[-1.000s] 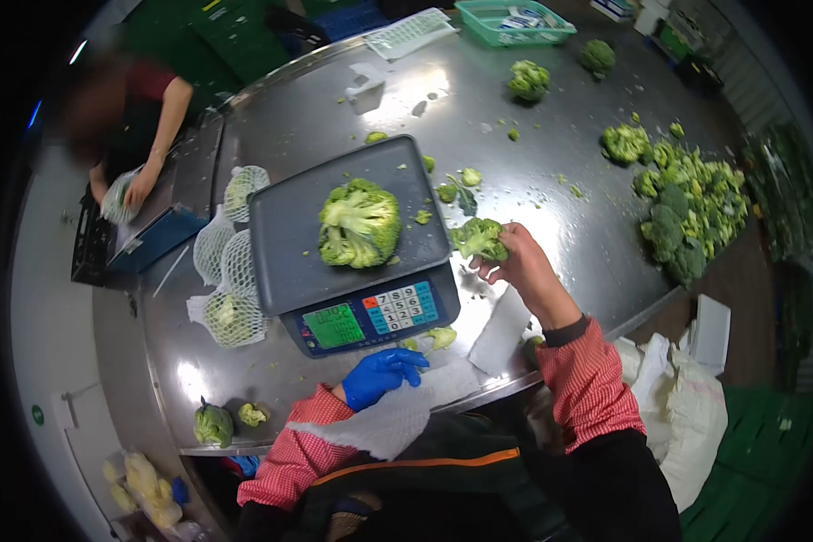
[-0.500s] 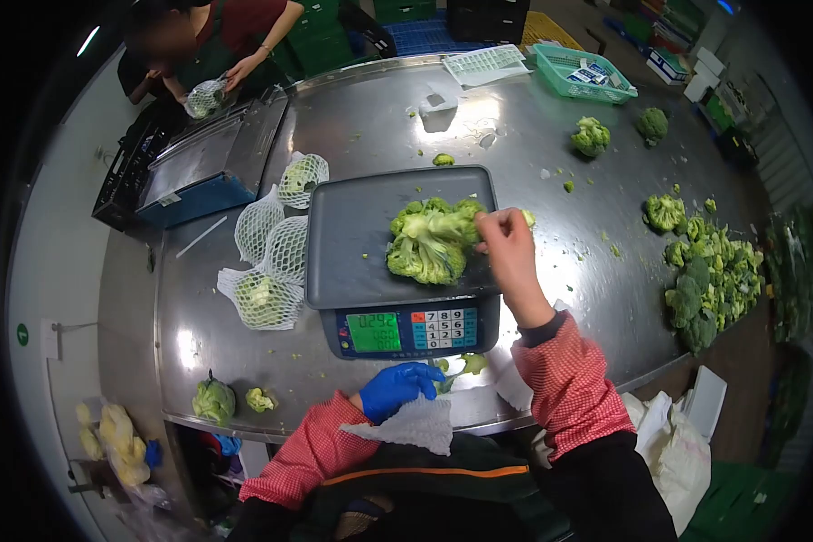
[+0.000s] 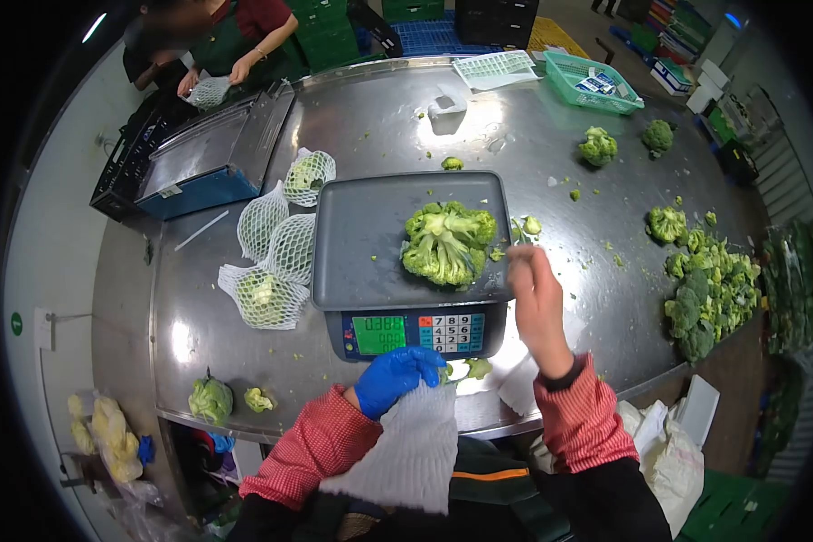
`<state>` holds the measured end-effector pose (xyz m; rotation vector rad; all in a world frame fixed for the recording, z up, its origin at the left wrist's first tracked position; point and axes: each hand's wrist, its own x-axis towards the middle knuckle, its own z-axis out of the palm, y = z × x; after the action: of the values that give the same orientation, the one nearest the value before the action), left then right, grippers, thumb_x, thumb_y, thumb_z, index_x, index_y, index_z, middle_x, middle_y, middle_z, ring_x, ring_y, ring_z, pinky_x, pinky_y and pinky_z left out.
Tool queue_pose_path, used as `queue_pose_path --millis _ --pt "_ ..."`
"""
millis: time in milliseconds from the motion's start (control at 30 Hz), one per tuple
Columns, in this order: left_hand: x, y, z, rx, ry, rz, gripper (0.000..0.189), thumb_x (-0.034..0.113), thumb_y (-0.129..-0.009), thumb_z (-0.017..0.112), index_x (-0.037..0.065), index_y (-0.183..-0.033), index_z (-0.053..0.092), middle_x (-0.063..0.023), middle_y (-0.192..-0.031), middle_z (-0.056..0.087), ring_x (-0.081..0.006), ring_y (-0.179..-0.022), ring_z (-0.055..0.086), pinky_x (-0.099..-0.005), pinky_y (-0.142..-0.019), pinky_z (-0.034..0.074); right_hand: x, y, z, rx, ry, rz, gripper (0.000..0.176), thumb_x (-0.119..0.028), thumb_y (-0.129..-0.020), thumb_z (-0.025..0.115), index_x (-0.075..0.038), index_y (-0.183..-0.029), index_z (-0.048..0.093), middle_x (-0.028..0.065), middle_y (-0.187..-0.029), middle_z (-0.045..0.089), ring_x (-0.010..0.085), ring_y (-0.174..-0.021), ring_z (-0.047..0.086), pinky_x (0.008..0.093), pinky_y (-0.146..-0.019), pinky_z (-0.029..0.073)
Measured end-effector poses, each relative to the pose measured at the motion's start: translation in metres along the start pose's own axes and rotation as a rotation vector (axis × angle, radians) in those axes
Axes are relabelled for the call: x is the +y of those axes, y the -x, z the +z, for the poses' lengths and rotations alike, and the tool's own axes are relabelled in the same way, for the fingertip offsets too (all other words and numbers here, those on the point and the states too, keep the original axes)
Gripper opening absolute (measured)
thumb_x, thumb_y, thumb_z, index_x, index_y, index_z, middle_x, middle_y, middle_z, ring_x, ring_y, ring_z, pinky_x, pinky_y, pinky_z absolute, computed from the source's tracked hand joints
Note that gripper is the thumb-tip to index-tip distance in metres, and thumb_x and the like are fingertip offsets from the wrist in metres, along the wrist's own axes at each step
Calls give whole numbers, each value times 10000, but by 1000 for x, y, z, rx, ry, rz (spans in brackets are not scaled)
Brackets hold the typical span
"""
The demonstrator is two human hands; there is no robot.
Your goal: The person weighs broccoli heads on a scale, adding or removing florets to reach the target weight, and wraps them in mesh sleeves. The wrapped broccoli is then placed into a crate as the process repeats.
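Observation:
A trimmed broccoli head [image 3: 447, 242] lies stem side up on the grey pan of a digital scale [image 3: 357, 226], whose green display is lit. My bare right hand [image 3: 540, 307] is just off the pan's right edge, apart from the broccoli. Its fingers are stretched out, slightly blurred, with nothing seen in them. In its blue glove, my left hand [image 3: 396, 381] grips a white foam net sleeve [image 3: 402, 452], which hangs down in front of my body. Small broccoli pieces [image 3: 474, 368] lie behind the glove by the scale's front.
Netted broccoli heads [image 3: 266, 298] lie left of the scale. A pile of broccoli pieces [image 3: 714, 289] sits at the right, a green basket [image 3: 592, 81] at the back. Far left, a co-worker [image 3: 253, 36] handles a netted head beside a metal-topped machine [image 3: 208, 149].
My right hand has left the broccoli and moved right, off the pan. The foam net sleeve now hangs longer from my left hand. The display reading has risen.

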<state>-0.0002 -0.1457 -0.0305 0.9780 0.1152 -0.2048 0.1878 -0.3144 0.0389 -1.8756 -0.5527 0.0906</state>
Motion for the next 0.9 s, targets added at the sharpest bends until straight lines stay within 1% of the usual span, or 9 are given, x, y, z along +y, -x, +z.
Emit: queue_pose_path --millis 133,233,433,567,600,733,800,833,900 --pt "15 -10 19 104 -72 142 343 -95 -796 495 -4 -1121 557 -68 -1020 598 -150 -928 579 -293 -883 452 -22 55 13 -511 -220 43 361 -171 -860 621 -37 -1161 473 66 -819 567 151 -792 574 290 -686 462" --pt "19 -19 31 252 -99 205 359 -96 -809 500 8 -1151 533 -62 -1025 591 -141 -932 572 -284 -878 452 -24 71 22 -605 -368 290 336 -131 -829 660 -29 -1112 511 78 -871 578 158 -820 580 281 -727 467" --pt "20 -33 48 422 -12 -17 327 87 -901 571 38 -1217 503 -59 -1144 563 -152 -1039 545 -283 -911 436 -1 66 2 -253 -400 131 74 -48 -872 597 -5 -931 583 9 -897 580 72 -875 535 220 -811 430" --pt "110 -110 69 309 -1483 760 500 259 -857 630 48 -1284 476 -178 -1192 548 -324 -1097 528 -379 -966 409 35 47 -53 4 -528 321 124 -149 -890 595 -25 -889 600 -3 -831 594 84 -847 541 235 -790 424" --pt "119 -138 67 280 -1608 761 548 291 -837 644 70 -1305 467 -194 -1206 541 -353 -1107 515 -403 -965 410 50 46 -72 117 -505 410 139 -175 -895 592 -38 -878 605 -8 -801 589 75 -827 532 227 -769 419" --pt "107 -203 56 115 -1872 298 547 358 -816 654 134 -1294 510 -170 -1195 578 -346 -1076 554 -405 -918 448 94 47 -167 454 -611 636 281 -287 -864 627 -38 -744 576 17 -664 542 121 -634 514 286 -611 428" --pt "107 -213 63 99 -1861 -54 528 365 -809 663 144 -1271 538 -153 -1170 600 -328 -1032 587 -391 -897 465 140 75 -218 224 188 522 302 -304 -830 660 -31 -763 550 22 -654 530 127 -587 477 301 -556 408" --pt "105 -217 68 138 -1898 -39 505 369 -805 667 130 -1236 557 -154 -1137 611 -327 -1003 598 -388 -876 474 142 82 -231 84 573 441 320 -313 -813 677 -28 -772 536 25 -649 525 129 -564 459 309 -528 398" --pt "99 -215 74 226 -1975 -23 466 377 -798 676 101 -1165 595 -155 -1072 634 -323 -944 621 -383 -833 492 130 113 -229 -190 658 419 386 -373 -736 724 -42 -873 581 111 -655 563 225 -626 564 366 -569 448"
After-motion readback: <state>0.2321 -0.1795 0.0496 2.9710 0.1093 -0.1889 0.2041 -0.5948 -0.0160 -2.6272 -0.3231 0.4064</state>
